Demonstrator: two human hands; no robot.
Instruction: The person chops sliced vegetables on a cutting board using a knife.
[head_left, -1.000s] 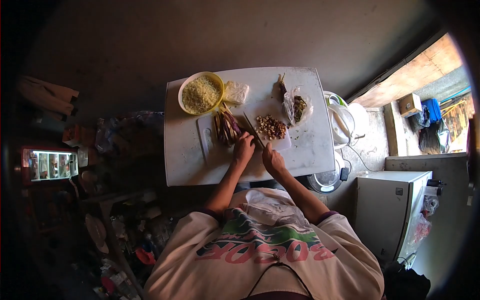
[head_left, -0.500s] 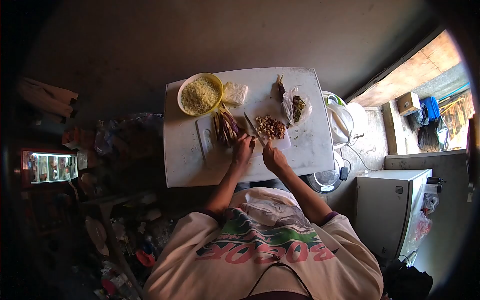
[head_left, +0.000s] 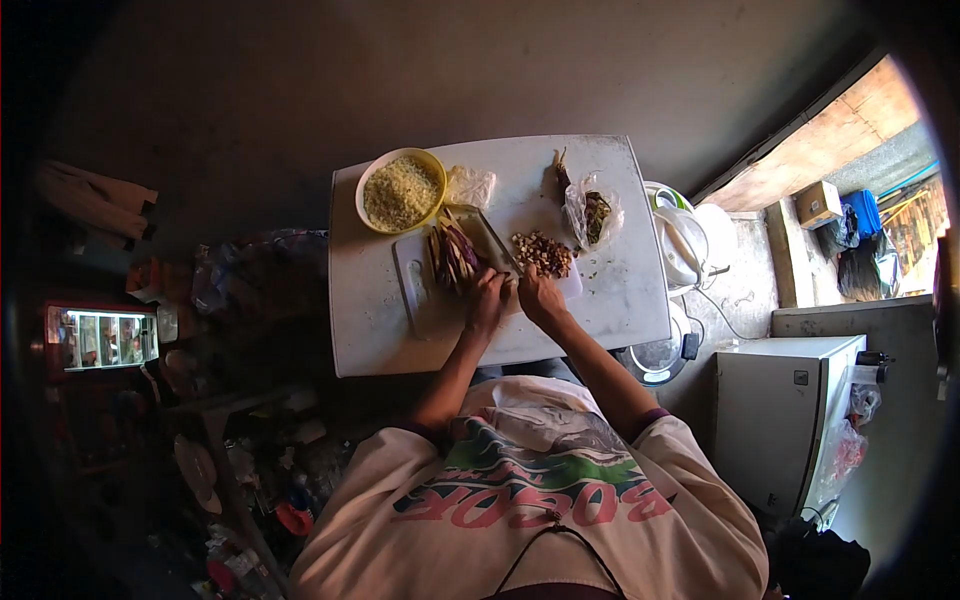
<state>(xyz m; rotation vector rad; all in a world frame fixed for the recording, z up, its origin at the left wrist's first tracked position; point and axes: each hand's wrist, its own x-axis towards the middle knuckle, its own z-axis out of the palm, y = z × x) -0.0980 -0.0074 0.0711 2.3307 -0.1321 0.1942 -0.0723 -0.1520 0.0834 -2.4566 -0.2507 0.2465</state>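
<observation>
My left hand (head_left: 487,298) is closed on the near end of a bundle of long purple and pale vegetable strips (head_left: 454,258), which lies over a cutting board (head_left: 413,285). My right hand (head_left: 541,296) grips a knife (head_left: 499,241), its blade pointing away and slightly left, between the bundle and a heap of chopped purple and pale pieces (head_left: 543,255). Under the heap, part of a white board (head_left: 571,286) shows. What lies between my fingertips is too small to make out.
A yellow bowl (head_left: 439,168) of pale chopped food and a clear wrapped packet (head_left: 470,186) stand at the table's back left. Farther right lie a dark eggplant-like vegetable (head_left: 562,178) and a plastic bag (head_left: 597,216). A white appliance (head_left: 770,420) stands at the right.
The knife has shifted left and its tip now reaches closer to the strips. My right hand has moved slightly left and away from me, nearer my left hand.
</observation>
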